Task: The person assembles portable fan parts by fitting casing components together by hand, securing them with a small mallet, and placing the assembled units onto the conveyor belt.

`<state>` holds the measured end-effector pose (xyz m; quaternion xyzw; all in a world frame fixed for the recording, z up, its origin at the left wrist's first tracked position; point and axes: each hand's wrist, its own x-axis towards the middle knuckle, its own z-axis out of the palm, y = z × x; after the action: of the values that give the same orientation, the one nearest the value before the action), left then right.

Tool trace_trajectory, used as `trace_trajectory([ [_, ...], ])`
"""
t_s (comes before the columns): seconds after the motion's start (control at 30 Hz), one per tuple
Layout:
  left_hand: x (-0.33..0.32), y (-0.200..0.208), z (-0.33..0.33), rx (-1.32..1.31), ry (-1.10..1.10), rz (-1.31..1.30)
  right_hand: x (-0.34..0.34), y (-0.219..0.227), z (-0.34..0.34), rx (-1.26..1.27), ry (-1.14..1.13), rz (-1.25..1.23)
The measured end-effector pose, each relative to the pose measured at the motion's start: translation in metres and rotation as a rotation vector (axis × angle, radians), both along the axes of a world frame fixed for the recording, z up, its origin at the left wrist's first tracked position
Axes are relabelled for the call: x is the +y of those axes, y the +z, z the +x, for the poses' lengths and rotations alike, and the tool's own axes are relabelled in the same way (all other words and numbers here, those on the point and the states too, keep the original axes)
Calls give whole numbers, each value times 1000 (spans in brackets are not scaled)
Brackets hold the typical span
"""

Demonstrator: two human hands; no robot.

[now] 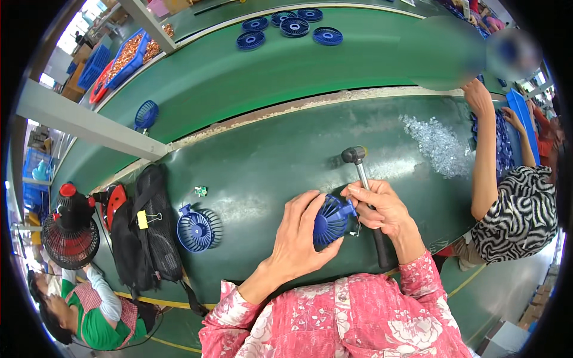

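Note:
Between my hands, above the green bench, is a blue round fan housing (330, 222) with radial slats. My left hand (301, 230) wraps round its left side, fingers over the top and thumb below. My right hand (380, 207) has its fingers closed at the small neck on the housing's right edge; a thin wire with a small white end hangs there. Whether the fingertips pinch the neck or the wire is hard to see. A hammer (362, 170) with a black head lies partly under my right hand. Left of my hands rests another blue fan housing (194, 231).
A small green circuit board (200, 191) lies left on the bench (256, 155), near a black bag (149, 230). At the right is a pile of clear small parts (439, 146) beside a co-worker's arm (484, 149). Several blue grilles (294, 27) sit on the green belt (364, 62).

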<state>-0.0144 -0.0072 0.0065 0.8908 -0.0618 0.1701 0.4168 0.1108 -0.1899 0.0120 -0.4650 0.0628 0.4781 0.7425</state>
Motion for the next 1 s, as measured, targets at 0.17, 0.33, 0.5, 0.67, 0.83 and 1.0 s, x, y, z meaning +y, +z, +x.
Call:
trace_trajectory([
  [0.17, 1, 0, 0, -8, -18, -40, 4, 1, -5, -1, 14, 7],
  [0.33, 3, 0, 2, 4, -18, -75, 5, -1, -7, 19, 10, 3],
  [0.5, 2, -1, 3, 55, -43, -167, 2, -3, -10, 2, -24, 120],
  [0.67, 3, -5, 4, 153, 6, -249, 2, 0, -11, -34, -17, 128],
  [0.83, 6, 3, 5, 154, 40, -122, 10, 15, -18, -265, -20, -186],
  [1.0, 14, 18, 17, 189, 47, -20, 13, 13, -25, -580, -59, -468],
])
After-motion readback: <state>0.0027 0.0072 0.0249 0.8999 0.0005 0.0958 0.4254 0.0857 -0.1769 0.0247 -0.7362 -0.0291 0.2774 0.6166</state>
